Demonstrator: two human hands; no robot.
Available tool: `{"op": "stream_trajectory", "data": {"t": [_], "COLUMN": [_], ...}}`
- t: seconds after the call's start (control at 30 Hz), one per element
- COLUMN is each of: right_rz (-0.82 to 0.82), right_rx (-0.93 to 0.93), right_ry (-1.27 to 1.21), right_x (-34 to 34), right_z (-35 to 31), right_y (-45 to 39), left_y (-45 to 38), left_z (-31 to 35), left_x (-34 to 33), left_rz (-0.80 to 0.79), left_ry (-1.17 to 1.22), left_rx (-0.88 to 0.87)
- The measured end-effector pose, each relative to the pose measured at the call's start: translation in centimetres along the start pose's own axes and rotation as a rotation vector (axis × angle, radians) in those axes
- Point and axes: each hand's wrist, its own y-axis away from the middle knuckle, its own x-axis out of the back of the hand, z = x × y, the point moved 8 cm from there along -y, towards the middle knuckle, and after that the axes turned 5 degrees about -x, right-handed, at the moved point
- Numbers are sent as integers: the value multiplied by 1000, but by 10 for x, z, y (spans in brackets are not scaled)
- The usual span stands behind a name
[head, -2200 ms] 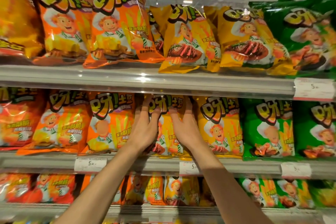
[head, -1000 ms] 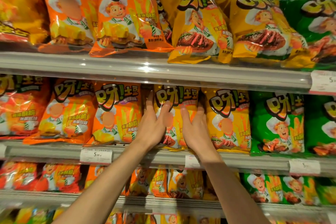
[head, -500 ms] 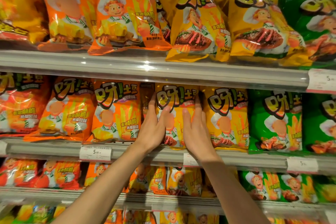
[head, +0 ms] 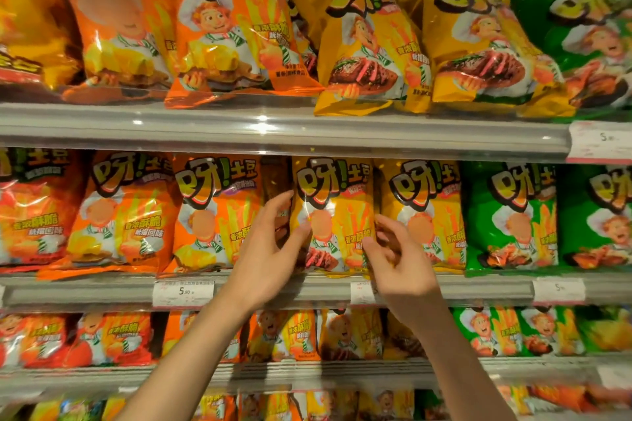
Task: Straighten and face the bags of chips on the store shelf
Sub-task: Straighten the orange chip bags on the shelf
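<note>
Store shelving fills the view in stacked tiers, each packed edge to edge with chip bags: orange at left, yellow in the centre, green at right. On the middle shelf [head: 102,290] the yellow bag [head: 337,215] I am working on stands upright, front panel outward, between an orange bag [head: 219,215] and a second yellow bag [head: 424,215]. A narrow dark gap separates it from the orange one.

My left hand [head: 270,249] is at the bag's left edge — fingers spread and loosely bent, thumb over the front panel; whether they touch the film I cannot tell. My right hand [head: 396,260] hovers at the lower right corner with fingers curled and relaxed, holding nothing.

Step in hand, as I judge it: final squaring of this facing.

Risks from here:
- Withdrawing the left hand carelessly could drag the bag sideways into the gap and twist its face.
- Pressing the inflated film too hard could tip the bag backward.
- A brushed knuckle could dislodge the price tag [head: 183,292] on the rail.
</note>
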Motion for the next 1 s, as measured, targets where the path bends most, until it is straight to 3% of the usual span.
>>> {"op": "stream_trajectory", "data": {"t": [0.13, 0.23, 0.4, 0.63, 0.9, 1.0], "right_rz": [217, 139, 86, 37, -120, -100], "right_rx": [13, -143, -216, -220, -205, -183], "right_ry": [42, -1, 78, 51, -45, -83], "right_x": [17, 11, 13, 12, -22, -33], "right_z": [-5, 4, 13, 11, -7, -23], "right_y": [25, 41, 66, 76, 62, 56], "left_y": [18, 35, 59, 73, 75, 66], "left_z": [-3, -5, -12, -12, -12, -16], "left_x": [14, 27, 42, 57, 93, 111], "left_rz": [1, 25, 89, 218, 331, 357], "left_ry": [70, 118, 225, 269, 256, 218], "left_rx": [-1, 28, 134, 212, 188, 137]}}
